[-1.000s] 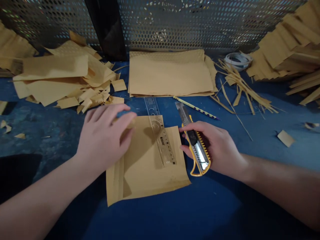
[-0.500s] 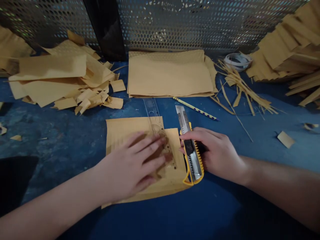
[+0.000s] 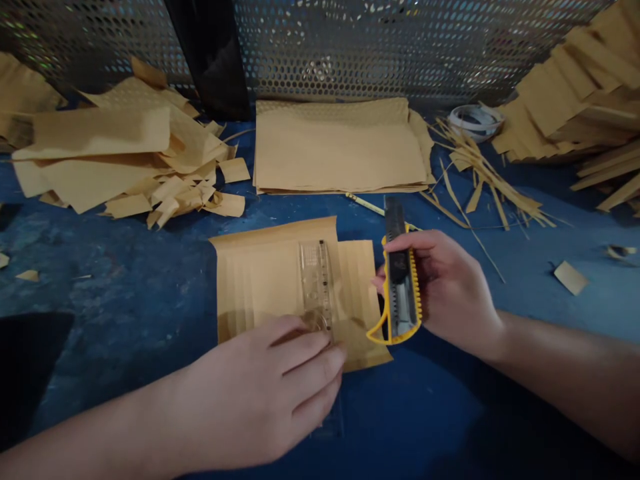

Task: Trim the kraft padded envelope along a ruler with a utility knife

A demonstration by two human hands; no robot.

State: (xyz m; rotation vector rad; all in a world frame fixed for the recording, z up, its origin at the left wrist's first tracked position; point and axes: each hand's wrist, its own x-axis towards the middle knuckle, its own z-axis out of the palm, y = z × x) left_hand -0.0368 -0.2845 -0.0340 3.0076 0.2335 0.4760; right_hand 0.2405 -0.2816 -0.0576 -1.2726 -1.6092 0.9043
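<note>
A creased piece of brown paper (image 3: pixel 265 280) with a stepped right edge lies in front of me on the blue table. Across it runs a clear ruler (image 3: pixel 313 273), its near end sticking out past the paper's lower edge. My left hand (image 3: pixel 295 387) is closed on the ruler, fingers bent over it; the fingertips are partly hidden. To the right, my right hand (image 3: pixel 450 287) grips a yellow utility knife (image 3: pixel 404 293), held above the table with its blade end pointing away from me. The knife is just beside the paper's right edge.
Behind lies a stack of brown paper (image 3: pixel 340 147). A patterned pencil (image 3: pixel 364 203) sits partly behind the knife. Paper offcuts (image 3: pixel 125 160) heap at left; thin strips (image 3: pixel 480 167), a tape roll (image 3: pixel 475 122) and folded paper (image 3: pixel 560 93) are at right. A perforated metal panel (image 3: pixel 320 53) borders the back.
My left hand has drawn the ruler toward me, and the ruler lies straighter. The paper has shifted and turned slightly. My right hand has moved the knife a little right and away from me.
</note>
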